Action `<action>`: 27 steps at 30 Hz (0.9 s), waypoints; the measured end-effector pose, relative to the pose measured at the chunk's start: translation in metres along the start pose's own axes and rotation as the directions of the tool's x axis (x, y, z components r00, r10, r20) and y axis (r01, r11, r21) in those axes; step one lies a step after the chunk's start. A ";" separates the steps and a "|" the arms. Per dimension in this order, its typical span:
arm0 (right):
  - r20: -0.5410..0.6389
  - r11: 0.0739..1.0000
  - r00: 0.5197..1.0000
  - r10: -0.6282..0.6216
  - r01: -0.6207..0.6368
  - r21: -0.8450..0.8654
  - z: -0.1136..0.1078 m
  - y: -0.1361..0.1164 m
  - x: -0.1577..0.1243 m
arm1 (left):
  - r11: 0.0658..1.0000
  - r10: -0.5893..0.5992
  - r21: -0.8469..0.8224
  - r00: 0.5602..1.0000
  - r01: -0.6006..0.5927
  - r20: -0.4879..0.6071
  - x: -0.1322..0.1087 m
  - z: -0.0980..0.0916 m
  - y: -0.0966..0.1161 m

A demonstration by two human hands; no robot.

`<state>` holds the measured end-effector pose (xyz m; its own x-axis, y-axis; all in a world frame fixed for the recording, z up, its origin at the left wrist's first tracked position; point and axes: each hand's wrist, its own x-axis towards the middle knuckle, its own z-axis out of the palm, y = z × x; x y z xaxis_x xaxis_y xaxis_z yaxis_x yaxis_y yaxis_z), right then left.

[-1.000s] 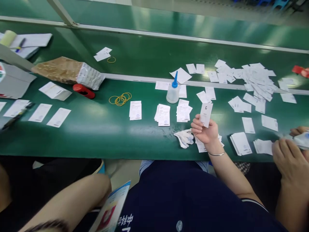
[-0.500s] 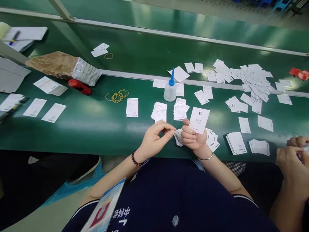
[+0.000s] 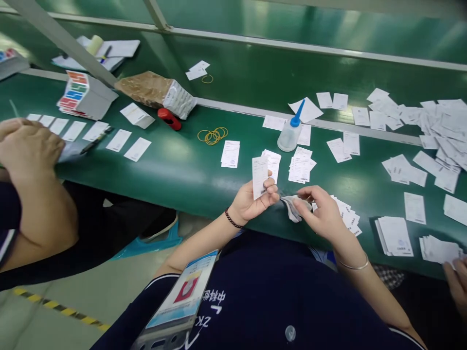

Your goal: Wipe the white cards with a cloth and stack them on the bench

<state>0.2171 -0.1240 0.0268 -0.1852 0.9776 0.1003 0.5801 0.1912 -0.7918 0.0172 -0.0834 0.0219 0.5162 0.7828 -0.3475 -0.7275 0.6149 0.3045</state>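
Below the blue-tipped plastic squeeze bottle (image 3: 289, 133), left fingers (image 3: 270, 187) and thumb pinch a narrow printed paper slip (image 3: 260, 177) upright against the palm of the left hand (image 3: 251, 199). Right fingertips (image 3: 302, 197) lie close together on a crumpled white cotton glove (image 3: 294, 208), though whether they grip it cannot be told, with the right hand (image 3: 323, 214) just beside a fanned stack of slips (image 3: 346, 216) on the green workbench (image 3: 164, 180). Rubber bands (image 3: 212, 136) lie left of the bottle, a loose heap of slips (image 3: 443, 136) well right of it, and a co-worker's hand (image 3: 27, 150) rests far left.
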 end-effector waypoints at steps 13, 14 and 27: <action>0.182 0.797 0.971 -0.154 0.231 -0.559 0.027 0.026 -0.004 | 0.834 0.237 0.542 0.954 -0.104 -0.181 -0.013 -0.029 -0.015; 0.155 0.821 0.975 -0.159 0.218 -0.528 0.024 0.028 -0.004 | 0.748 0.316 0.650 0.932 -0.130 -0.177 -0.014 -0.035 -0.018; 0.110 0.850 0.963 -0.246 0.269 -0.452 0.046 0.025 0.019 | -0.472 0.520 0.864 0.737 -0.173 0.432 -0.037 -0.065 -0.039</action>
<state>0.1922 -0.1048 -0.0189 -0.4083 0.8848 0.2247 0.8024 0.4652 -0.3737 -0.0027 -0.1421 -0.0348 0.1968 0.9380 0.2853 0.6447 -0.3431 0.6832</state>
